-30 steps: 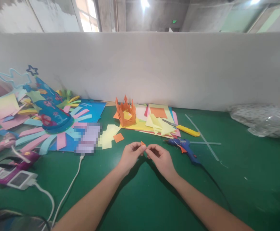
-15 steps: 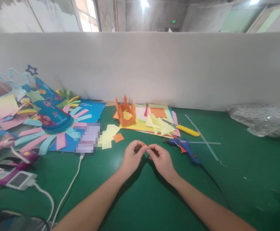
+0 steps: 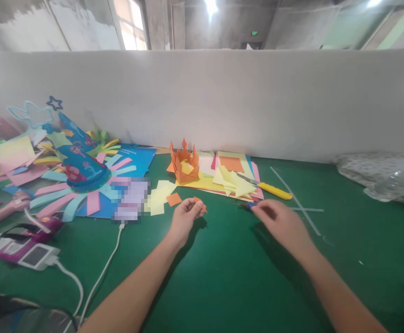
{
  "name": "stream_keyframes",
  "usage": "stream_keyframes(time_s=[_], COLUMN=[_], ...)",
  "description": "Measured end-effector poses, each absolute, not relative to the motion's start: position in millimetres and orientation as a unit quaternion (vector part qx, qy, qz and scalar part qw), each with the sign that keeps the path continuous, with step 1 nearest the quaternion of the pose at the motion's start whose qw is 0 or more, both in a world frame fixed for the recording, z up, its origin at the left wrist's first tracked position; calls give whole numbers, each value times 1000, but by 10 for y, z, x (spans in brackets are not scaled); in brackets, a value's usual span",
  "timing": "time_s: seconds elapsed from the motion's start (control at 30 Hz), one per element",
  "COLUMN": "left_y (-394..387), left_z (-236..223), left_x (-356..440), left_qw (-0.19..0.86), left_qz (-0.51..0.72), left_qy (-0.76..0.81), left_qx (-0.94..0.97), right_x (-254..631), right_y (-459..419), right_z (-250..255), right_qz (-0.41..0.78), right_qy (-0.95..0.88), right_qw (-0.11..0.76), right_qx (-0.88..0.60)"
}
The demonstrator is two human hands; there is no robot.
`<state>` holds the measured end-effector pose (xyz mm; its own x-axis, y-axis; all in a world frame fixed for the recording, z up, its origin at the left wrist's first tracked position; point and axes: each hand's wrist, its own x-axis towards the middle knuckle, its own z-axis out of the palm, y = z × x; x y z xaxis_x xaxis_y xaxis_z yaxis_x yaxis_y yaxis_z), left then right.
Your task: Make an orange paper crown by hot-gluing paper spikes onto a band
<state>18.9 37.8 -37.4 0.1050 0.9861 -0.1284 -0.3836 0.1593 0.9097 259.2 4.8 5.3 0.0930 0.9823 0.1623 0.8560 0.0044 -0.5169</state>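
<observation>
My left hand (image 3: 185, 219) is closed, pinching a small folded piece of orange paper (image 3: 201, 205) between thumb and fingers. My right hand (image 3: 281, 224) is over the blue glue gun (image 3: 249, 206), smeared by motion, with its fingers curled downward. Only the front end of the glue gun shows; its handle is hidden beneath that hand, and whether the fingers grip it is unclear. Just behind my left hand lies a square of orange paper (image 3: 174, 200). An orange folded-paper crown (image 3: 184, 166) stands upright farther back on yellow sheets.
Yellow paper pieces (image 3: 235, 181) and a yellow utility knife (image 3: 274, 190) lie at the back. Blue cone hats (image 3: 84, 162) with paper strips stand left, near a power strip (image 3: 32, 252) and white cable (image 3: 108, 268). Clear sticks (image 3: 301, 209) cross at right, before a plastic bottle (image 3: 396, 180).
My hands were together on the orange paper; now they are apart. My right hand has moved right, over the glue gun, while the left keeps the orange paper. The view shifted slightly.
</observation>
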Motion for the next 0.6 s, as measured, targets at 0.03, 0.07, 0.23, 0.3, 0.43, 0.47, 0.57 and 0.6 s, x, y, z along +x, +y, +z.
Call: stream_keyframes(time_s=[0.03,0.07,0.23,0.3,0.43,0.47,0.57,0.6], left_y=[379,377,362,377,434,449,478,481], left_z=[-374,-375,-377,-376,-376,-374,-355,-343], left_x=[185,185,194,178,118,102,67,61], left_qw=[651,657,661,656,651,651,649,648], left_qz=[525,519,495,499,502,502,501,500], left_qy=[405,405,425,426,433,436,442,445], left_qx=[369,367,370,374,369,366,364,364], right_x=[2757,2906,3238,3209,3124,3108,3036,2994], right_y=[40,31,5,23,39,27,-37,-60], right_z=[66,59,-135,-191,-176,-160,-109,-93], right_qz=[105,100,185,184,235,260,359,403], right_qy=[-635,-614,-596,-605,-583,-576,-558,-552], right_qw=[221,187,97,99,117,135,225,262], right_qx=[-733,-760,-775,-769,-769,-763,-713,-682])
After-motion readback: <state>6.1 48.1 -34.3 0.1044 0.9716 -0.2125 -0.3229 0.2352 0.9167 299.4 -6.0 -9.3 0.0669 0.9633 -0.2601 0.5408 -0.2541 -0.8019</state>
